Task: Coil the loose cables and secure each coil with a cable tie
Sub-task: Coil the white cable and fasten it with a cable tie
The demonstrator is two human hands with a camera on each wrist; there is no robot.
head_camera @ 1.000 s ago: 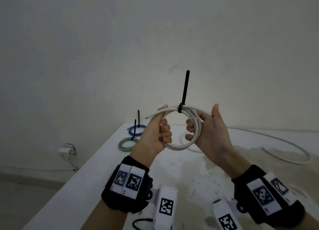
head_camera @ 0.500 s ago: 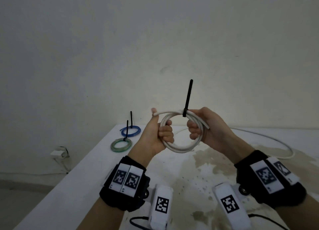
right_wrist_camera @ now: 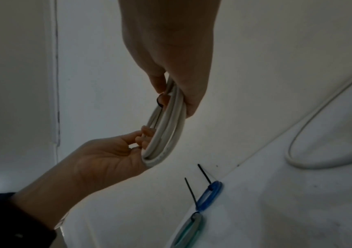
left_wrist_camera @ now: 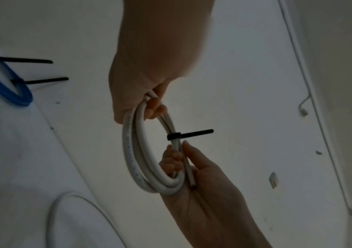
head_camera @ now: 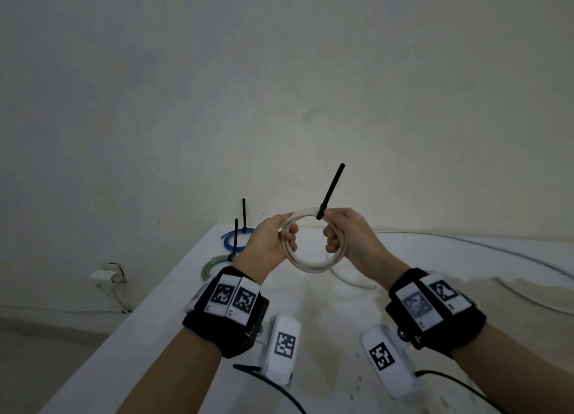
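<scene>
Over on the left of the counter [head_camera: 174, 289] we've got the green coil [head_camera: 211, 266] and the blue coil [head_camera: 231, 241] lying close together near the back corner, each with its black tie tail sticking straight up, so those two look done. Next, our left hand [head_camera: 270, 245] has its fingers curled round the left side of the white coil [head_camera: 313, 261], which we're holding up in the air over the counter, well clear of it. The tie [head_camera: 329, 193] sits at the top of that coil, cinched round the strands as far as we can tell from the left wrist view, its long tail poking up and leaning a bit right. Our right hand [head_camera: 351, 242] grips the coil's right side just below the tie, fingers wrapped through the ring, thumb near the tie head. So we'd say we're at the tail end of coil three: tie on, maybe one last tug needed. Can't tell if it's fully snug. Next we'd guess it goes down by the other two, then we grab the loose cable [head_camera: 466, 245] still sprawled over the right of the counter, which will need coiling from scratch and a fresh tie, though we can't spot a spare one.
</scene>
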